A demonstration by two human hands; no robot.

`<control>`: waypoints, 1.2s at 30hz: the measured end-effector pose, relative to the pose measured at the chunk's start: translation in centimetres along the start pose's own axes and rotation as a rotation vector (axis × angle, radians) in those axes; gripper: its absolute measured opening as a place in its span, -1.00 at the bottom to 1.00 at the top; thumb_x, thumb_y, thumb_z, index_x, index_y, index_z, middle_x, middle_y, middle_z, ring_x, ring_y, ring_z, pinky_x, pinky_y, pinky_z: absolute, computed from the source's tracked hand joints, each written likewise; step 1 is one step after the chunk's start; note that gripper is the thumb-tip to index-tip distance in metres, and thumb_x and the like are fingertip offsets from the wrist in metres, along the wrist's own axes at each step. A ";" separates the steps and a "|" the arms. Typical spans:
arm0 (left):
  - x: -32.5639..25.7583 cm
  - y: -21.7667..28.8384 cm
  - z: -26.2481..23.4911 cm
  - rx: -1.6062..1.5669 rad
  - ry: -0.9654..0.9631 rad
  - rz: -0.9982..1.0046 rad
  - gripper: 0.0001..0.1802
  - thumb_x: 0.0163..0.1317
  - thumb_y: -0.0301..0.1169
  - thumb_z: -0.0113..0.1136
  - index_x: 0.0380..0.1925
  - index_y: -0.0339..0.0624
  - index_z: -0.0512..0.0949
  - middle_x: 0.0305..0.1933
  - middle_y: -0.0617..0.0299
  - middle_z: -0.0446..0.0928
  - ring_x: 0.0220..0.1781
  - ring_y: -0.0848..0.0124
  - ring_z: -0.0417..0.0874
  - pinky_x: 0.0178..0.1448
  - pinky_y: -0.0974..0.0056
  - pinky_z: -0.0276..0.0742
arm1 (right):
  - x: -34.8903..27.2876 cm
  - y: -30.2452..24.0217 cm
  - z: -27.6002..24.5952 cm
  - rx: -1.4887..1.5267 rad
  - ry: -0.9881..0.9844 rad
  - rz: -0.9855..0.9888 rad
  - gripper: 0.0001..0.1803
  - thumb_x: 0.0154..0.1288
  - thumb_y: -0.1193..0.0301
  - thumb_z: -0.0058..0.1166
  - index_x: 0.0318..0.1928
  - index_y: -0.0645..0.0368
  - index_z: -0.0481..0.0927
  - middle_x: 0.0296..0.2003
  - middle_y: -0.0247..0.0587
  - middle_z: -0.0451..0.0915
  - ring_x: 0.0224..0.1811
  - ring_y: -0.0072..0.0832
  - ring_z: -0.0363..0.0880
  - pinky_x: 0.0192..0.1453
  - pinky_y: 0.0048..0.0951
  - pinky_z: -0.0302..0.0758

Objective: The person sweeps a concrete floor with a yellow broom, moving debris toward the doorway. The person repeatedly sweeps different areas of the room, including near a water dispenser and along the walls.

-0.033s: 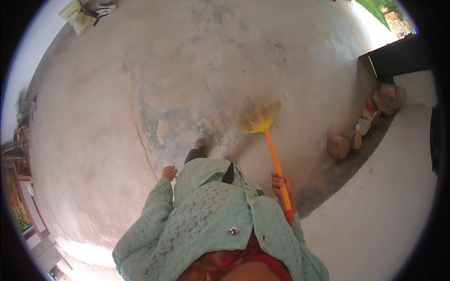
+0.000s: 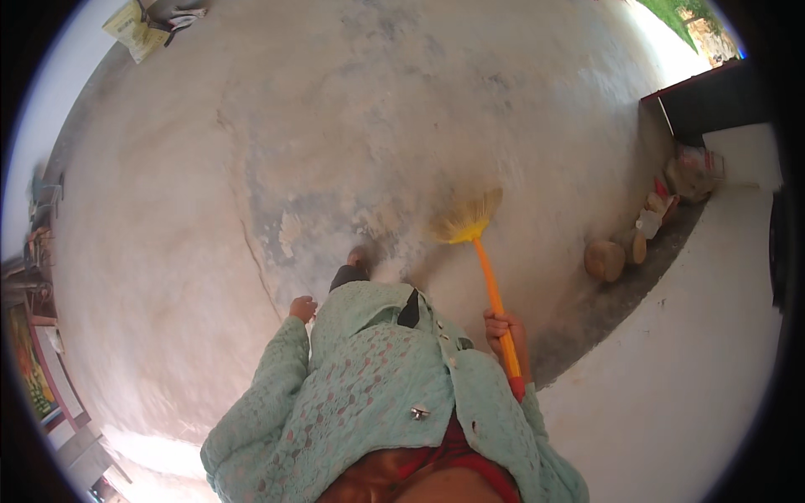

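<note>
Broadly, a worn floor (image 2: 151, 193) fills the scene, with a white wall (image 2: 654, 377) at right. A mint cardigan (image 2: 377, 369) takes up the near middle. Right of it, a broom (image 2: 488, 272) reaches away, yellow bristles fanned at the floor. A pale sack (image 2: 134, 32) is far left; brown blocks (image 2: 605, 261) stand right. The right hand (image 2: 506, 331) grips the broom's orange handle; the left hand (image 2: 303, 308) hangs beside the cardigan, too small to tell whether open or closed.

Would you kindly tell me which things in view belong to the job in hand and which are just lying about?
In use:
Orange-handled broom
Right hand, gripping its handle

Lying about:
Pale yellow bag, upper left
Two round brown objects, near the right wall
</note>
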State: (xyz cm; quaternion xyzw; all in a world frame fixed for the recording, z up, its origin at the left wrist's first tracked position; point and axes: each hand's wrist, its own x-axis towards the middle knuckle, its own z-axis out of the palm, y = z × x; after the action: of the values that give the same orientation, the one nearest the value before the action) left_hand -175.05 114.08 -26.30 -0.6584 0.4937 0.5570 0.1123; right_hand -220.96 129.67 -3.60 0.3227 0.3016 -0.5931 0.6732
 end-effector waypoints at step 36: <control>2.2 8.9 -4.6 -0.399 0.085 -0.097 -0.54 0.02 -0.43 -0.08 -0.01 -0.25 0.26 -0.45 0.13 0.47 -0.60 0.39 0.53 -0.67 0.38 0.33 | 0.0 -8.7 -9.3 -0.230 0.522 -0.673 -0.93 0.04 0.57 -0.15 -0.46 0.35 0.34 -0.63 -0.27 0.33 -0.66 -0.61 0.30 -0.60 -0.68 0.35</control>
State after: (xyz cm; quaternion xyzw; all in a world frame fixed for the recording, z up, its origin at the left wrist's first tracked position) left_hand -179.36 105.42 -22.92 -0.7134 0.3455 0.6095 -0.0146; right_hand -229.77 136.25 -9.98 0.2685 0.6141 -0.6403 0.3752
